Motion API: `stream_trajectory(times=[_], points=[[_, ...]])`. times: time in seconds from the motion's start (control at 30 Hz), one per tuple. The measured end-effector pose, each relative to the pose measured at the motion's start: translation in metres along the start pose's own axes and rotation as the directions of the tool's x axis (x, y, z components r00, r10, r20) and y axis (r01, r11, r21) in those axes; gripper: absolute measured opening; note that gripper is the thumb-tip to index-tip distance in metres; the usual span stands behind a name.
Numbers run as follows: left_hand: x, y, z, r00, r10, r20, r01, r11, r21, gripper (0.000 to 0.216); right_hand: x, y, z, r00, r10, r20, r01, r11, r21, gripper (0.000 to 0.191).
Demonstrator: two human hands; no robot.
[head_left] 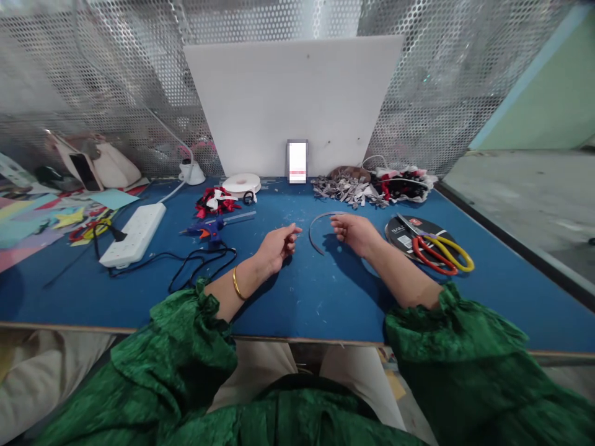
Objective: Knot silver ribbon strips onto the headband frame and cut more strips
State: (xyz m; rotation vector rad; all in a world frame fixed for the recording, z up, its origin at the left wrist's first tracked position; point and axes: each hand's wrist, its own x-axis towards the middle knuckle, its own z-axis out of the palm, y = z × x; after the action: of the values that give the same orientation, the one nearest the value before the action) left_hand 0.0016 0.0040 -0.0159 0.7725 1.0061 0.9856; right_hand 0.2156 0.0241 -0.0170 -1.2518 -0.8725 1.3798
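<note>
A thin grey strip of ribbon [312, 235] curves in an arc over the blue table. Its upper end meets the fingers of my right hand [356, 234], which are curled in around it. The other end hangs or lies free; I cannot tell which. My left hand [277, 244], below a gold bangle [238, 284], is just left of the arc and apart from it. Its fingers are bent inward, and whatever they may hold is hidden. Red-and-yellow-handled scissors [439, 253] rest on a black ribbon reel [403, 235] beside my right forearm.
A blue glue gun [211, 229] with its cable lies left, near a white power strip [134, 235]. Behind are red and white bows [216, 201], a white ribbon roll [242, 183], a phone [297, 162] against a white board [297, 99], and grey ribbon pieces [348, 189].
</note>
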Motion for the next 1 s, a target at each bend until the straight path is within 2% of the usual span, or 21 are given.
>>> stream_trajectory(times=[0.03,0.07,0.1,0.17,0.2,0.23,0.3,0.4,0.47,0.53,0.6,0.67,0.7,0.77,0.87,0.93,1.0], points=[[0.0,-0.001,0.0,1.0,0.006,0.011,-0.006,1.0,0.021,0.022,-0.002,0.003,0.003,0.996,-0.071,0.056,0.078,0.988,-0.136,0.008],[0.001,-0.001,-0.001,1.0,0.015,0.021,-0.016,0.999,0.045,0.021,-0.005,0.006,0.005,0.98,-0.166,0.109,0.192,0.934,-0.3,0.009],[0.001,-0.002,-0.001,0.999,0.025,0.031,-0.027,0.997,0.072,0.021,-0.008,0.009,0.008,0.948,-0.271,0.167,0.318,0.823,-0.471,0.008],[0.0,-0.002,0.0,0.998,0.046,0.042,-0.051,0.99,0.134,0.02,-0.014,0.01,0.012,0.856,-0.417,0.306,0.492,0.473,-0.731,0.006],[-0.001,-0.002,0.001,0.997,0.053,0.049,-0.061,0.984,0.168,0.019,-0.017,0.009,0.013,0.818,-0.439,0.372,0.524,0.303,-0.796,0.005],[-0.002,-0.002,0.001,0.996,0.059,0.06,-0.07,0.977,0.201,0.019,-0.02,0.007,0.014,0.798,-0.436,0.416,0.53,0.177,-0.829,0.006],[-0.004,-0.001,0.002,0.994,0.061,0.094,-0.084,0.962,0.259,0.02,-0.026,0.001,0.012,0.789,-0.423,0.446,0.516,0.062,-0.854,0.009],[-0.007,0.001,0.003,0.989,0.074,0.125,-0.11,0.945,0.308,0.021,-0.038,-0.011,-0.002,0.782,-0.498,0.375,0.45,0.034,-0.893,0.014],[-0.008,0.001,0.002,0.986,0.086,0.143,-0.128,0.939,0.318,0.022,-0.051,-0.017,-0.023,0.764,-0.585,0.272,0.346,0.015,-0.938,0.018],[-0.007,0.0,0.002,0.982,0.1,0.158,-0.149,0.929,0.338,0.022,-0.067,-0.019,-0.056,0.741,-0.656,0.146,0.179,-0.017,-0.984,0.023],[-0.007,-0.001,0.003,0.98,0.117,0.16,-0.169,0.912,0.373,0.021,-0.086,-0.014,-0.096,0.722,-0.692,-0.007,-0.042,-0.034,-0.999,0.027],[-0.006,-0.005,0.004,0.973,0.16,0.164,-0.214,0.889,0.405,0.021,-0.101,-0.004,-0.136,0.723,-0.674,-0.152,-0.252,-0.052,-0.966,0.032],[-0.006,-0.007,0.004,0.967,0.191,0.169,-0.245,0.874,0.419,0.021,-0.107,0.001,-0.153,0.74,-0.641,-0.202,-0.315,-0.066,-0.947,0.035],[-0.005,-0.012,0.005,0.95,0.256,0.18,-0.311,0.837,0.451,0.021,-0.115,0.012,-0.177,0.772,-0.604,-0.199,-0.31,-0.084,-0.947,0.035],[-0.004,-0.02,0.006,0.91,0.355,0.214,-0.413,0.739,0.532,0.022,-0.116,0.018,-0.188,0.787,-0.571,-0.235,-0.328,-0.065,-0.942,0.032],[-0.004,-0.024,0.006,0.876,0.405,0.262,-0.475,0.624,0.621,0.021,-0.11,0.014,-0.185,0.819,-0.491,-0.298,-0.359,-0.033,-0.933,0.032],[-0.004,-0.027,0.007,0.852,0.412,0.322,-0.501,0.463,0.732,0.024,-0.101,0.005,-0.181,0.863,-0.367,-0.348,-0.378,-0.01,-0.926,0.031]])
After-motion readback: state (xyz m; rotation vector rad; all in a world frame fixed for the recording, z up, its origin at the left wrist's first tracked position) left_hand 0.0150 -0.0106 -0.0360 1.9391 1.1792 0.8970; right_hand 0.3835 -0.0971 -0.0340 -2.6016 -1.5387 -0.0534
